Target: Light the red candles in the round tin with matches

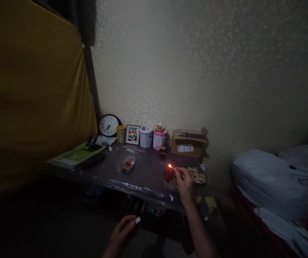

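Observation:
A lit match is pinched between the thumb and fingers of my right hand. Its flame is at the top of a red candle, which stands upright at the left side of a round tray strewn with small pale and brown bits. My hand and wrist cover part of the tray. Lower down, in front of the table, my left hand is closed around a small white-ended object, mostly hidden by the fingers.
On the dark table lies a plastic-wrapped packet. Along the wall stand a clock, yellow cup, panda picture, white tub, pink tub and cardboard box. Bulging bags lie right.

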`<state>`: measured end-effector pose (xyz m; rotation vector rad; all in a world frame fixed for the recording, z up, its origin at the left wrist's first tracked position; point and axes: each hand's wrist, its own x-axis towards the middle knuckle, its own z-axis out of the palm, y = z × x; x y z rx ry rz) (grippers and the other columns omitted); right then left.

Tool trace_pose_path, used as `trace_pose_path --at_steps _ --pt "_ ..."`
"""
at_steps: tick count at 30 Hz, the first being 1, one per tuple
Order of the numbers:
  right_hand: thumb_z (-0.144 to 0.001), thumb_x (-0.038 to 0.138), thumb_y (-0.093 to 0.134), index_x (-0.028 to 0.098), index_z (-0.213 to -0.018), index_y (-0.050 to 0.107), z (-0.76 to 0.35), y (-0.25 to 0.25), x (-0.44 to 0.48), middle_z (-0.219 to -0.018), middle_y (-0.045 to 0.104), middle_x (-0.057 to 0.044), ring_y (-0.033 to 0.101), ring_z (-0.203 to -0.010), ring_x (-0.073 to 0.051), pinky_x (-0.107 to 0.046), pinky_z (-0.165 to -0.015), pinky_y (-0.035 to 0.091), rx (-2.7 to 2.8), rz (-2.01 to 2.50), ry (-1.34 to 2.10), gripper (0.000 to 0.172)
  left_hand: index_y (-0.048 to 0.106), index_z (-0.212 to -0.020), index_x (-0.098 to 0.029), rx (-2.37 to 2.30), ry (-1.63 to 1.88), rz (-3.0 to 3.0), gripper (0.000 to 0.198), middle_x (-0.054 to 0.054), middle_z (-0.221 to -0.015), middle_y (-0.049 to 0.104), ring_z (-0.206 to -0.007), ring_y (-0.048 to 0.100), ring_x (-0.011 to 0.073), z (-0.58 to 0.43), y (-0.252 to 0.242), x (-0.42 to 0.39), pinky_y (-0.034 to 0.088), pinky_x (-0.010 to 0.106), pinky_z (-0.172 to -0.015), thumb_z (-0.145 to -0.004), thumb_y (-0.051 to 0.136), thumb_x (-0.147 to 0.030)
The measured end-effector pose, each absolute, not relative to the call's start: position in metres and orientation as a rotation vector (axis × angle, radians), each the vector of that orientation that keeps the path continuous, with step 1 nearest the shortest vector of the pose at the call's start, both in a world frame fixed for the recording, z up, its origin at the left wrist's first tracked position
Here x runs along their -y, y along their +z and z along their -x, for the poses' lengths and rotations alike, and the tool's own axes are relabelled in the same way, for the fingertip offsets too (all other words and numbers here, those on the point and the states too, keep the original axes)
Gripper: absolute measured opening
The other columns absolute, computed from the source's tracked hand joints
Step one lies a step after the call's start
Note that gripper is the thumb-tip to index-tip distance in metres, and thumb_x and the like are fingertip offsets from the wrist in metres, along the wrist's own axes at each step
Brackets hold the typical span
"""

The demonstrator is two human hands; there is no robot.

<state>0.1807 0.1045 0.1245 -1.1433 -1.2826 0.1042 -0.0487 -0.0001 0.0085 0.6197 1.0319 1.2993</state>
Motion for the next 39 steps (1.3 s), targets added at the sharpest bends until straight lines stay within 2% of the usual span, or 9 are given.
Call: trace_pose_path --at_steps 4,11,19,27,34,39 --pt "-0.078 0.036 0.051 0.017 -0.075 0.062 -0.182 0.123 -0.107 -0.078 0.061 -0.005 0.059 -0.071 -0.017 -0.031 -0.067 0.049 1.292 1.163 0.089 0.022 0.068 -0.077 -0.018 -1.047 1.283 -0.590 0.041 0.004 -0.069 0.068 -0.067 0.060 0.0189 0.049 0.010 0.000 0.043 0.028 -0.062 -0.048 0.075 -0.046" --pt "-0.078 0.037 0.050 0.017 -0.074 0.062 -0.182 0.125 -0.110 -0.076 0.062 -0.006 0.059 -0.068 -0.017 -0.031 -0.063 0.049 1.258 1.213 0.066 0.024 0.068 -0.080 -0.017 -0.915 1.202 -0.606 0.035 0.007 -0.077 0.069 -0.073 0.061 0.0207 0.055 0.018 0.003 0.045 0.029 -0.066 -0.055 0.075 -0.040" --pt "-0.077 0.036 0.050 0.017 -0.072 0.062 -0.182 0.118 -0.116 -0.074 0.063 -0.006 0.058 -0.067 -0.017 -0.030 -0.064 0.047 1.255 1.226 0.051 0.023 0.069 -0.078 -0.016 -0.914 1.215 -0.572 0.032 0.006 -0.076 0.070 -0.073 0.061 0.0186 0.054 0.014 0.001 0.045 0.026 -0.067 -0.055 0.076 -0.038" --pt "-0.077 0.035 0.049 0.018 -0.073 0.062 -0.181 0.115 -0.120 -0.076 0.062 -0.005 0.057 -0.069 -0.017 -0.030 -0.065 0.048 1.260 1.228 0.061 0.023 0.067 -0.081 -0.017 -0.873 1.177 -0.573 0.026 0.004 -0.074 0.070 -0.070 0.061 0.0170 0.056 0.022 0.005 0.044 0.025 -0.065 -0.062 0.072 -0.035" --pt "-0.076 0.034 0.049 0.017 -0.074 0.063 -0.181 0.113 -0.120 -0.076 0.062 -0.006 0.058 -0.069 -0.017 -0.030 -0.064 0.048 1.268 1.234 0.088 0.022 0.067 -0.080 -0.019 -0.869 1.168 -0.574 0.028 0.004 -0.077 0.070 -0.076 0.061 0.0196 0.055 0.023 0.005 0.044 0.027 -0.069 -0.059 0.073 -0.037" --pt "-0.076 0.035 0.049 0.017 -0.074 0.063 -0.180 0.112 -0.121 -0.077 0.063 -0.006 0.058 -0.069 -0.017 -0.030 -0.064 0.048 1.272 1.228 0.088 0.022 0.068 -0.079 -0.018 -0.879 1.182 -0.566 0.028 0.004 -0.073 0.070 -0.071 0.061 0.0180 0.055 0.020 0.004 0.044 0.026 -0.066 -0.059 0.074 -0.037"
